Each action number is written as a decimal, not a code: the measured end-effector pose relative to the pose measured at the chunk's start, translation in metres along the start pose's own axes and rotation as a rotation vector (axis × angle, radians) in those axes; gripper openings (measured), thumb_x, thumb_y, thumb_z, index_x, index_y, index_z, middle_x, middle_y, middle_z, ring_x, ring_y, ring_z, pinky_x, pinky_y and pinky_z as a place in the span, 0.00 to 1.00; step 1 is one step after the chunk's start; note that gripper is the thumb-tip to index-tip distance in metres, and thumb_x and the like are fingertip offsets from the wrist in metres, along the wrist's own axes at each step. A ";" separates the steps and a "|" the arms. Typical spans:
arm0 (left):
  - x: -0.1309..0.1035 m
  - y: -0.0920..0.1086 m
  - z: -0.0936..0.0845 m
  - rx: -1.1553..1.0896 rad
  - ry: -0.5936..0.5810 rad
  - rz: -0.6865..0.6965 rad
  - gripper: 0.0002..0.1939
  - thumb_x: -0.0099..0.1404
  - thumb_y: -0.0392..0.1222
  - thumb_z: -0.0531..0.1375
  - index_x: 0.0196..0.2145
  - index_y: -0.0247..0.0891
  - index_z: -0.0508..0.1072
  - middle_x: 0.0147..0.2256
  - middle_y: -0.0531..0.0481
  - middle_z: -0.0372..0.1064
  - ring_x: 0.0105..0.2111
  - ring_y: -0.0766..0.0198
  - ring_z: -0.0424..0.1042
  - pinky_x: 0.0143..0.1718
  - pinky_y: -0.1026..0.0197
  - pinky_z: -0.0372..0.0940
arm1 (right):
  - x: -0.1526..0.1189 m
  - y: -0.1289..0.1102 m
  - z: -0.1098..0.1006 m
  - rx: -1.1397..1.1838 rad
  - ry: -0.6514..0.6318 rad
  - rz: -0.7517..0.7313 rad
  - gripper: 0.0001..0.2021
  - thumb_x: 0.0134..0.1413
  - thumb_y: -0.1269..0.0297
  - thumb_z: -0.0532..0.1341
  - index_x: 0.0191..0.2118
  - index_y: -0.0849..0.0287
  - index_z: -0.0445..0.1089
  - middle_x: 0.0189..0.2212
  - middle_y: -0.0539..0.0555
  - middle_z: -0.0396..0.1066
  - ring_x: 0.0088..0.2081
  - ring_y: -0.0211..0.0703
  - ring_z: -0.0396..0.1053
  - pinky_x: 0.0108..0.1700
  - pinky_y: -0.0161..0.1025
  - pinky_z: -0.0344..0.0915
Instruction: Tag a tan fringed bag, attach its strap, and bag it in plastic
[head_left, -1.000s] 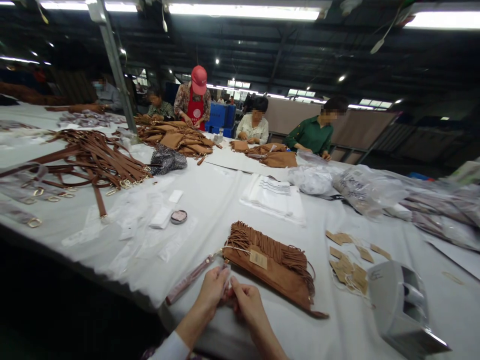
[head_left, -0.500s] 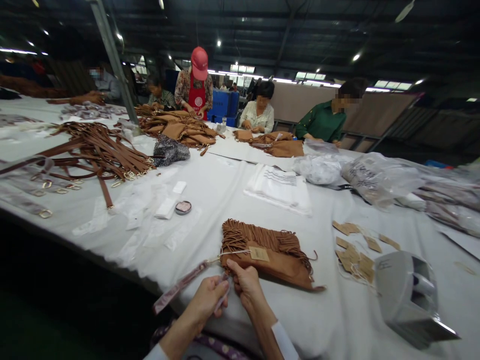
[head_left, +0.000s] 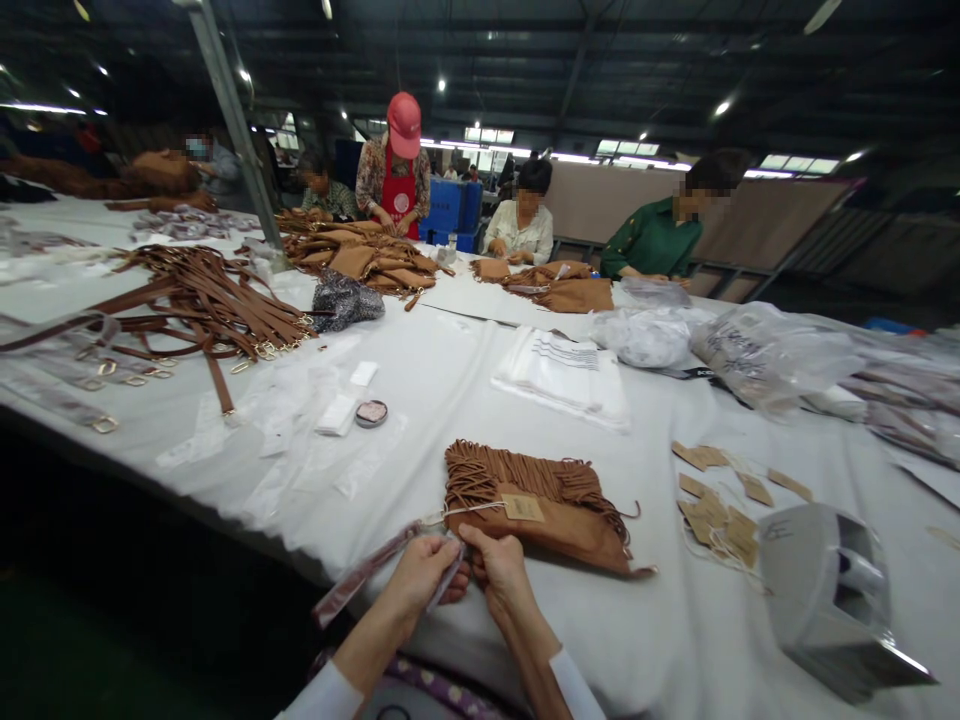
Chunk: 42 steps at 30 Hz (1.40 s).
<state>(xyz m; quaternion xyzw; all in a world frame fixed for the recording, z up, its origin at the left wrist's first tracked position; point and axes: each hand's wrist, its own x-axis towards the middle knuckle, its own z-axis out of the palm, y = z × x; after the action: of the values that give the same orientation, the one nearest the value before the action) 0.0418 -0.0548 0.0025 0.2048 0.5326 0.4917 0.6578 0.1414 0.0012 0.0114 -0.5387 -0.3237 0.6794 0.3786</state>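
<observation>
Head view: clear plastic (head_left: 448, 580) is being pinched at the near edge of a white table (head_left: 450, 390).
It is being held by the left hand (head_left: 420, 575), fingers closed; the right hand (head_left: 501, 565) is being held narrow-fingered just beside it, and whether anything is being gripped there cannot be told. Just beyond, a fringed brown bag (head_left: 559, 545) is being supported by the table; left, a wrapped strap (head_left: 367, 573) is being seen.

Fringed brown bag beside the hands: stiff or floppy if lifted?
Probably floppy: the fringed bag lies low and flat, looking soft. Its loose fringe would likely swing or snag. The tag, on thin white string, may dangle.
</observation>
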 end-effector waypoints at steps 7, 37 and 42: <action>-0.002 0.007 0.004 0.033 0.036 0.064 0.18 0.39 0.47 0.69 0.18 0.35 0.66 0.18 0.49 0.68 0.18 0.68 0.64 0.23 0.64 0.56 | -0.002 0.003 -0.005 0.034 -0.005 0.013 0.16 0.27 0.63 0.69 0.12 0.58 0.59 0.08 0.42 0.52 0.14 0.28 0.45 0.17 0.33 0.41; -0.022 -0.013 0.004 0.110 0.133 0.164 0.24 0.56 0.62 0.58 0.33 0.35 0.68 0.24 0.51 0.69 0.24 0.63 0.69 0.26 0.63 0.62 | -0.024 0.002 -0.015 -0.197 -0.345 0.051 0.22 0.37 0.47 0.66 0.15 0.58 0.59 0.10 0.41 0.51 0.14 0.27 0.44 0.18 0.33 0.38; -0.032 -0.014 0.012 0.001 0.196 0.142 0.27 0.50 0.63 0.64 0.32 0.36 0.64 0.19 0.58 0.63 0.16 0.74 0.57 0.16 0.71 0.47 | -0.025 0.003 -0.012 -0.137 -0.378 0.081 0.20 0.37 0.49 0.67 0.17 0.60 0.62 0.12 0.42 0.52 0.16 0.27 0.45 0.19 0.32 0.38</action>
<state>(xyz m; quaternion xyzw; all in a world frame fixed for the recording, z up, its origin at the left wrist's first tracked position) 0.0607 -0.0852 0.0110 0.1935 0.5786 0.5544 0.5660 0.1559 -0.0215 0.0188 -0.4389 -0.4127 0.7594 0.2459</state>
